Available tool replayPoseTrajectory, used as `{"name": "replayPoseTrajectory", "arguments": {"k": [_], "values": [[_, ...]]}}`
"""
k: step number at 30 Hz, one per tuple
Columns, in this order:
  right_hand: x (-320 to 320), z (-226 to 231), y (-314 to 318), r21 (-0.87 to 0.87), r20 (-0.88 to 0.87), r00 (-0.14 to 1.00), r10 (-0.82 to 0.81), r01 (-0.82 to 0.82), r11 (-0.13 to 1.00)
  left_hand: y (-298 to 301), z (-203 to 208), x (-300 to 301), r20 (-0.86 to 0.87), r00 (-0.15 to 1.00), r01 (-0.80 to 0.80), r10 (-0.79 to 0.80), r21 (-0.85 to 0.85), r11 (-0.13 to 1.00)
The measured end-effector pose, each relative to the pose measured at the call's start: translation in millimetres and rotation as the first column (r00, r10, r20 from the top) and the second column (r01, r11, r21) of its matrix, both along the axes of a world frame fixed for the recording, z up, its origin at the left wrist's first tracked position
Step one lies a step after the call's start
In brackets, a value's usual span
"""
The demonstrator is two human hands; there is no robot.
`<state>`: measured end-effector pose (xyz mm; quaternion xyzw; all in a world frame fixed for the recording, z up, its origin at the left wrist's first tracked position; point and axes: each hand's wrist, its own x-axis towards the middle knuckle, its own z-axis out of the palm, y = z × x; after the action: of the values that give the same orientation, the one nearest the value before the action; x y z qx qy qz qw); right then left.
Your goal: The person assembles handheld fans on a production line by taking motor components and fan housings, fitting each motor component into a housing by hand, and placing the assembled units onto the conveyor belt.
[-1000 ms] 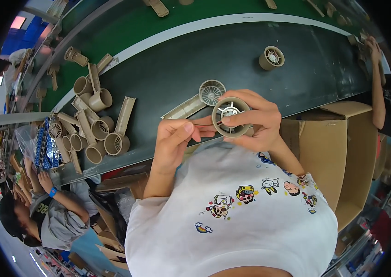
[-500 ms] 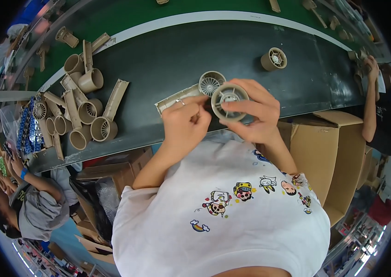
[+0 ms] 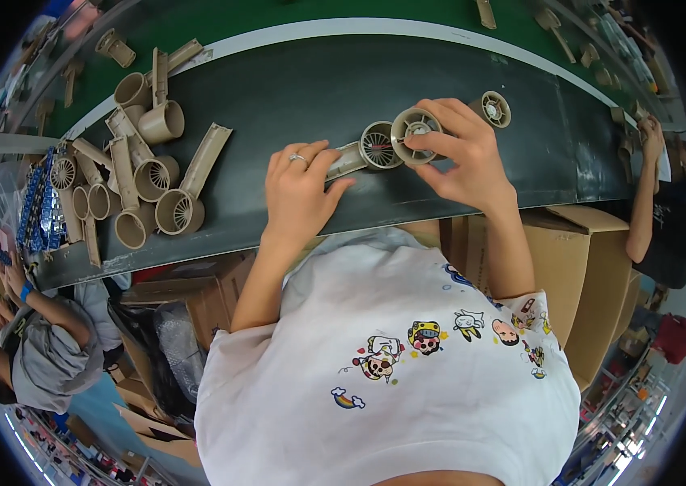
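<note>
One short tan cylinder (image 3: 416,130) with spokes inside sits in the right hand (image 3: 472,154), at the ends of its fingers and to the left of its palm. That hand is curled partway around the ring: the upper fingers bend along its far and right side, one digit crosses the rim and reaches toward the hub, and another lies below on the near side. Just left of the cylinder, a tan fan housing (image 3: 378,147) shows its round grille, with its handle (image 3: 346,160) running left and slightly nearer the body, under the left hand (image 3: 298,190). The two round rims meet in this view, but whether they actually touch cannot be told. The left hand is half open, its ringed fingers lying over the handle and its thumb parted from them on the near side; whether it grips the handle is unclear. Beyond the right hand's knuckles, a second spoked cylinder (image 3: 495,109) rests on the dark bench (image 3: 294,89). Well to the left of both hands, a loose pile of similar tan housings (image 3: 161,121) spreads over the bench, and an open cardboard box (image 3: 549,267) stands below the bench's near edge at right.
</note>
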<state>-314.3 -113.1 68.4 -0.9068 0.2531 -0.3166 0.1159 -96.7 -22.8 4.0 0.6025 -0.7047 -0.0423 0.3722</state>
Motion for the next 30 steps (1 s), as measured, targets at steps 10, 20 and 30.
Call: {"name": "replayPoseTrajectory", "arguments": {"k": [10,20,30], "values": [[19.8,0.3,-6.8,0.046,-0.078,0.979,0.186,-0.183,0.982,-15.0,-2.7,-10.3,-0.082,0.988,0.133,-0.130,0.028,0.991],[8.5,-0.1,-4.5,0.435,0.008,0.986,0.165,-0.152,0.887,-22.5,-1.8,-0.9,-0.146,0.968,0.232,-0.202,0.233,0.945],[15.7,-65.3,-2.8,0.681,0.566,0.815,-0.121,-0.380,0.626,-21.0,-10.4,-10.9,-0.250,0.967,0.110,-0.041,0.269,0.957]]}}
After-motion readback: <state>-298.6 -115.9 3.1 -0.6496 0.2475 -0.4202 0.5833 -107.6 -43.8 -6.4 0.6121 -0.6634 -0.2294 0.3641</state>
